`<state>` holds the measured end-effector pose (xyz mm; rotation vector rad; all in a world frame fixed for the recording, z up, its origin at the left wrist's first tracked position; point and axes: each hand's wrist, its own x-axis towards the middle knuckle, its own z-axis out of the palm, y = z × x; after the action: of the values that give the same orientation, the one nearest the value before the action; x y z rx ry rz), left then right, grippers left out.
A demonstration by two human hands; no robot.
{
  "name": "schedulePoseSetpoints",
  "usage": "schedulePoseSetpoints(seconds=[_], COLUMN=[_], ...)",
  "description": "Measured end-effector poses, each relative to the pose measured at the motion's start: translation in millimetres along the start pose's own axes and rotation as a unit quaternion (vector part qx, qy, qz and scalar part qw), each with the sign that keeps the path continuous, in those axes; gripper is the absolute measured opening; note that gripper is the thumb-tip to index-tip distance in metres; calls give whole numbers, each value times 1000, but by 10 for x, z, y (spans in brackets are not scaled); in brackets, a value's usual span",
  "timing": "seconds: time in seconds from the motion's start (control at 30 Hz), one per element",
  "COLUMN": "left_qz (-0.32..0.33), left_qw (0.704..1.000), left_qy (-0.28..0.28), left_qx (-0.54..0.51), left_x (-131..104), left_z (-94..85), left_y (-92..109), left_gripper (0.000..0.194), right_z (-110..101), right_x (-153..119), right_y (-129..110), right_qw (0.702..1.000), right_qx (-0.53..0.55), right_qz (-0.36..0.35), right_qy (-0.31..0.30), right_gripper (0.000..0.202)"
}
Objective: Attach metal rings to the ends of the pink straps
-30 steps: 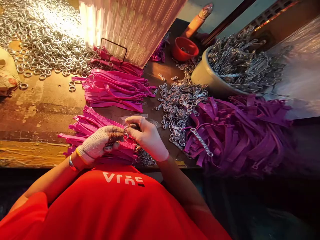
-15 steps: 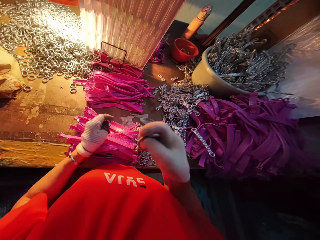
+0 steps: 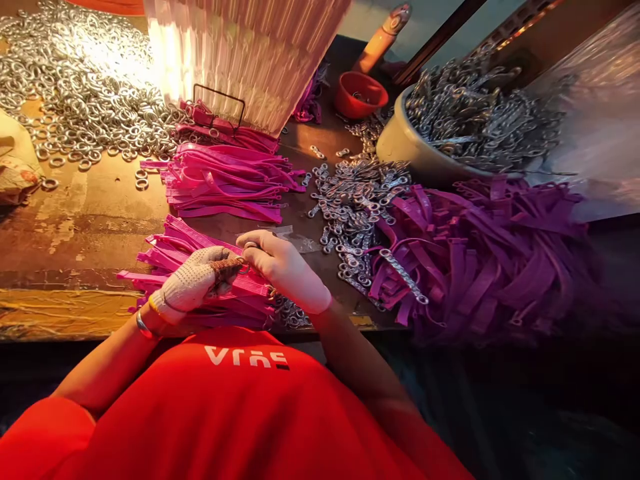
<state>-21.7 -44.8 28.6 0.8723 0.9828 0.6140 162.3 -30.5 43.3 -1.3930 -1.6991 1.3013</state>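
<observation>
My left hand (image 3: 195,283), in a white dotted knit glove, is closed above a bundle of pink straps (image 3: 165,257); its fingertips have brown, rough coverings. Meeting it from the right, my right hand (image 3: 287,270), in a smooth white covering, has thumb and forefinger pinched together. A small metal ring (image 3: 245,268) shows where the fingertips meet, partly hidden by them. Whatever else my left fingers grip is hidden. Under my right wrist, metal links (image 3: 293,315) lie at the straps' right ends.
A second pink strap bundle (image 3: 225,183) lies behind. Loose rings (image 3: 90,120) cover the back left. To the right are metal links (image 3: 355,200), a purple strap heap (image 3: 475,260) and a full bucket (image 3: 393,143). Behind stand a red bowl (image 3: 350,100) and a ribbed translucent panel (image 3: 240,60).
My right hand has moved left and slightly up, so its fingertips now meet those of my left hand. My left hand has turned and shifted slightly right and down.
</observation>
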Motion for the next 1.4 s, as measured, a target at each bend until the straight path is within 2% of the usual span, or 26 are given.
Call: schedulePoseSetpoints(seconds=[0.1,0.2,0.37,0.5,0.6,0.73,0.8,0.87,0.93,1.0,1.07,1.13,1.2,1.3,1.37,1.4], left_qz=[-5,-7,16,71,75,1,-7,3,-4,-24,-37,-42,-34,23,99,144], left_qw=[999,998,998,996,993,999,995,992,990,985,980,979,986,998,986,969], left_qy=[28,43,41,33,25,20,23,23,10,-3,9,25,28,49,86,103], left_qx=[-22,-41,-35,29,86,-45,-101,-125,-143,-168,-194,-198,-161,-27,104,171], left_x=[-27,-37,-44,-80,-106,-64,1,88,188,284,364,422,460,500,530,547], left_z=[25,62,142,179,176,182,184,164,114,42,-23,-53,-48,-18,-4,4], left_y=[21,7,-51,-34,26,92,120,158,210,263,298,299,266,205,202,217], left_gripper=[34,33,31,29,29,30,33,33,29,29,32,34,33,29,27,27], right_z=[-53,-91,-22,57,78,179,245,246,136,-73,-306,-478,-550,-529,-499,-490], right_x=[-43,-102,-190,-203,-204,-242,-259,-238,-146,26,248,464,622,701,651,599], right_y=[86,174,204,169,136,64,33,40,114,265,466,669,821,902,858,808], right_qw=[999,994,979,970,949,911,915,939,959,963,954,943,935,935,948,956], right_qx=[-18,-66,-139,-186,-272,-385,-372,-309,-240,-206,-226,-278,-322,-331,-291,-264], right_qz=[-10,-62,-150,-156,-154,-133,-119,-105,-101,-103,-80,-32,-1,12,5,-9], right_qy=[45,58,19,33,40,66,98,112,115,137,179,179,148,126,128,126], right_gripper=[31,30,32,26,25,28,28,39,37,28,25,22,20,21,22,23])
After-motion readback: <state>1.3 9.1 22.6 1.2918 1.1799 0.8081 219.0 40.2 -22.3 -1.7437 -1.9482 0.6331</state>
